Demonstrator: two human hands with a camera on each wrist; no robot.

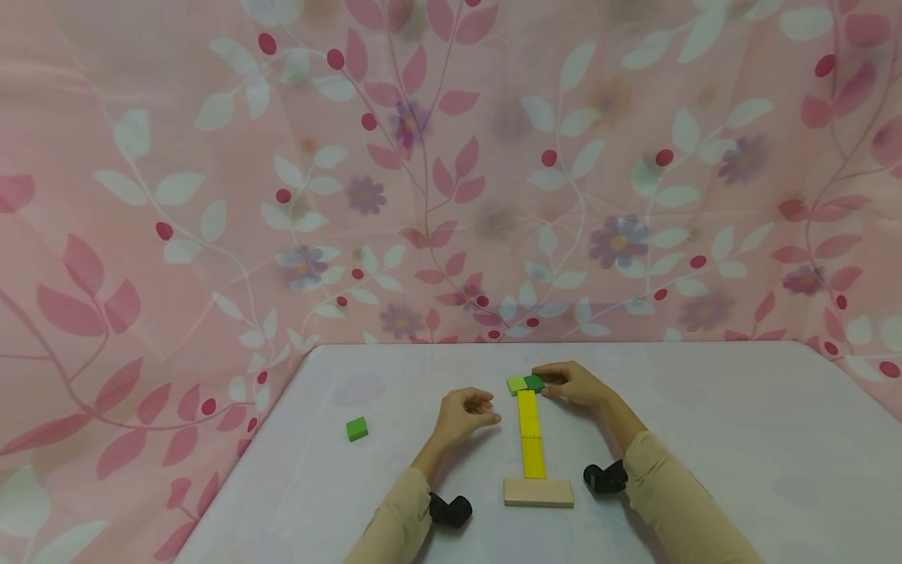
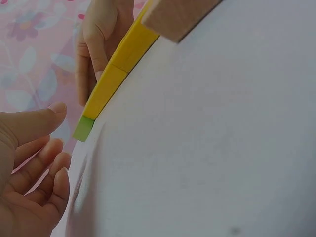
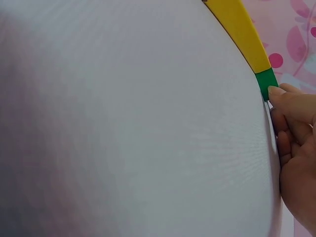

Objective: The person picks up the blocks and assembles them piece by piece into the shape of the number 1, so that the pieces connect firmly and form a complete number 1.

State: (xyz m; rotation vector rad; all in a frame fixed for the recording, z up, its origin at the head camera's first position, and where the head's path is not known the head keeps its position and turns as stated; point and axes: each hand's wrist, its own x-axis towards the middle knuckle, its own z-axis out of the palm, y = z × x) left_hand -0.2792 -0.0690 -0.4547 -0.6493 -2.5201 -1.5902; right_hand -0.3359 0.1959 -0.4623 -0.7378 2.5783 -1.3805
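Two yellow blocks (image 1: 530, 427) lie end to end in a line on the table. At their far end a light green block (image 1: 517, 385) and a dark green block (image 1: 533, 383) sit side by side. My right hand (image 1: 576, 385) pinches the dark green block between thumb and fingers; the thumb shows on its edge in the right wrist view. Left of the yellow line, my left hand (image 1: 461, 415) hovers with loosely bent fingers and nothing in them. A plain wooden block (image 1: 539, 493) lies crosswise at the near end of the line.
A single green block (image 1: 357, 428) lies apart on the left side of the white-covered table (image 1: 740, 439). Behind the table hangs a pink floral cloth (image 1: 451, 196). Black wrist devices (image 1: 451, 511) are on both forearms, just above the table.
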